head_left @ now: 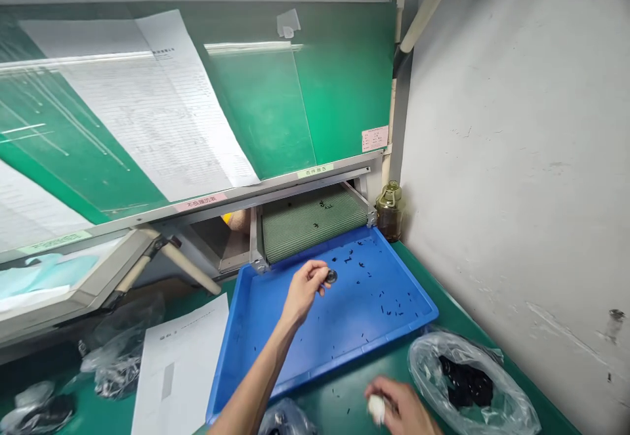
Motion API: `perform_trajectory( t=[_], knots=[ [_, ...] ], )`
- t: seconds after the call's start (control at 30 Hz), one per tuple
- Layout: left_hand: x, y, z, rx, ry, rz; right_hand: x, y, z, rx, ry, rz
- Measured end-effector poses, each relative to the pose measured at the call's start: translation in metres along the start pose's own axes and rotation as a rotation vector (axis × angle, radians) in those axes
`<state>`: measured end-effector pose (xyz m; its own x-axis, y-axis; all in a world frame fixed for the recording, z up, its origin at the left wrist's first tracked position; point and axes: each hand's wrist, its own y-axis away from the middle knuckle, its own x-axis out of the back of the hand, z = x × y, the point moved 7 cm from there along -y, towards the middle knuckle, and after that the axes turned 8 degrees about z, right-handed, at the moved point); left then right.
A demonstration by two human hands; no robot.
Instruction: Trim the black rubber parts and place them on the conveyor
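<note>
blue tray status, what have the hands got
Left hand pinching small dark ring above blue tray. Right hand gripping white wad. Black scraps scattered in tray.

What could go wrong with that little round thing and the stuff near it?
The small dark round part pinched in the left hand might slip and get lost among the black bits in the blue tray. The glass bottle of brown liquid stands right by the tray's corner, so a bump might tip it and spill.
</note>
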<state>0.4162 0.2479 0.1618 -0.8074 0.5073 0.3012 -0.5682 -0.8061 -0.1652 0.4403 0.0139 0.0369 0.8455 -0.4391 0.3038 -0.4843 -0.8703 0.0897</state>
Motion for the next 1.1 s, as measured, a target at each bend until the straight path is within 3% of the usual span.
perform_trajectory(
  t=[0.13, 0.23, 0.33, 0.5, 0.6, 0.77, 0.83, 0.93, 1.1],
  knots=[
    [-0.004, 0.075, 0.003, 0.142, 0.165, -0.098, 0.030, -0.012, -0.056, 0.109, -0.021, 0.215],
    [-0.007, 0.114, 0.006, 0.232, 0.260, -0.200, 0.028, -0.011, -0.083, 0.143, -0.035, 0.246],
    [-0.005, 0.143, 0.010, 0.227, 0.261, -0.219, 0.012, -0.001, -0.095, 0.172, -0.100, 0.208],
    [-0.005, 0.185, -0.003, 0.270, 0.409, -0.110, 0.002, 0.022, -0.088, 0.149, -0.165, 0.287],
    [-0.006, 0.203, -0.019, 0.344, 0.496, -0.051, -0.002, 0.034, -0.083, 0.169, -0.053, 0.239],
    [-0.008, 0.216, -0.024, 0.371, 0.456, -0.152, 0.000, 0.050, -0.091, 0.261, 0.203, 0.213],
    [-0.006, 0.218, -0.021, 0.342, 0.394, -0.183, -0.002, 0.054, -0.096, 0.300, 0.213, 0.160],
    [-0.001, 0.221, -0.022, 0.343, 0.357, -0.133, -0.009, 0.058, -0.099, 0.353, 0.191, 0.112],
    [-0.007, 0.238, -0.039, 0.397, 0.402, -0.079, -0.014, 0.055, -0.084, 0.307, 0.129, 0.213]
  ],
)
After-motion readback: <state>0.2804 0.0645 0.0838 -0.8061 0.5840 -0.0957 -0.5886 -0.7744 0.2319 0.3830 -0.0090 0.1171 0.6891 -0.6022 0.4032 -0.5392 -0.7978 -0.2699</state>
